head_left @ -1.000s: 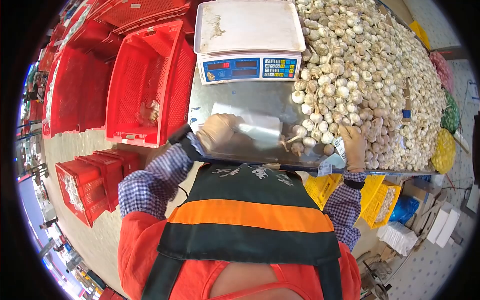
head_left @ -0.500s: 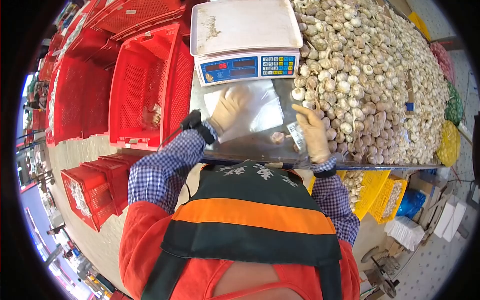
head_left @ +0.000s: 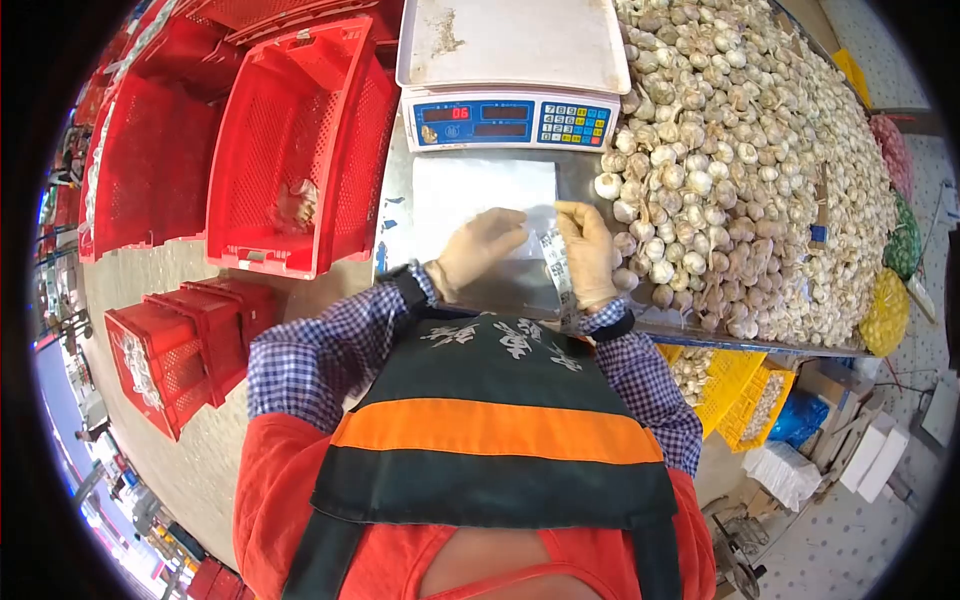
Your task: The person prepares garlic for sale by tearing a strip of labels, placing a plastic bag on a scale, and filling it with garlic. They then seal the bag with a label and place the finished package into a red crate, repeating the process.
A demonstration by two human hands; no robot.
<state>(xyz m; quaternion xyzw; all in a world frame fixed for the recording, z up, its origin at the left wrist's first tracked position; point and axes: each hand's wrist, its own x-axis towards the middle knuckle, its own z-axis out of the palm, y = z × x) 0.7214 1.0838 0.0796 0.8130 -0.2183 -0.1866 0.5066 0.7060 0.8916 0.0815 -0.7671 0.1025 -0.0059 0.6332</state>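
Both hands wear pale gloves. My left hand (head_left: 478,250) lies over the lower part of a clear plastic bag (head_left: 480,190), its fingers pointing right; whether they pinch the film is hard to see. At the bag's right edge, my right hand (head_left: 587,250) has its fingers closed around a strip of printed labels (head_left: 556,262) that hangs toward the apron. The bag is flat on the metal table below the scale (head_left: 510,120), whose display reads 06. To the right of my right hand spreads a large heap of garlic bulbs (head_left: 700,180).
An open red crate (head_left: 270,150) stands left of the scale, with more red crates (head_left: 150,170) farther left. Smaller red crates (head_left: 190,345) are on the floor. Yellow crates (head_left: 735,395) sit below the table's right edge. Net sacks (head_left: 886,312) lie beyond the garlic.
My left hand has moved right and down across the bag. My right hand has come left to the bag's edge with the strip. The bag now lies flatter and straighter.
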